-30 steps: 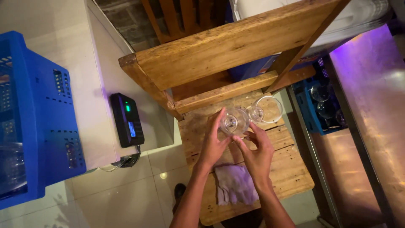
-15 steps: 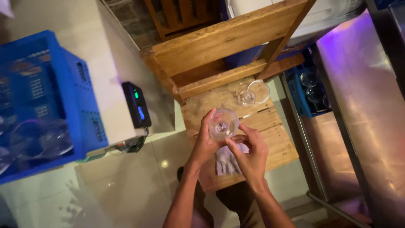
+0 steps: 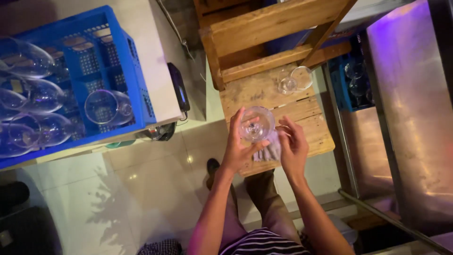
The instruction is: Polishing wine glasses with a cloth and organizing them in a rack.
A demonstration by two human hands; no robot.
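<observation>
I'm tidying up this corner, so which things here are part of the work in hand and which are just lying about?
In hand: wine glass in left hand; grey cloth by right hand.

Lying about: two glasses on wooden chair, blue crate of glasses, black device.

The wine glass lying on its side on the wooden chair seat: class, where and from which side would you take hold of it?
Probably by the bowl, from above. The wine glass on the chair seat lies on its side on the wooden chair seat, so its bowl is the widest part facing up, with open wood around it. The left hand already holds another glass.
</observation>
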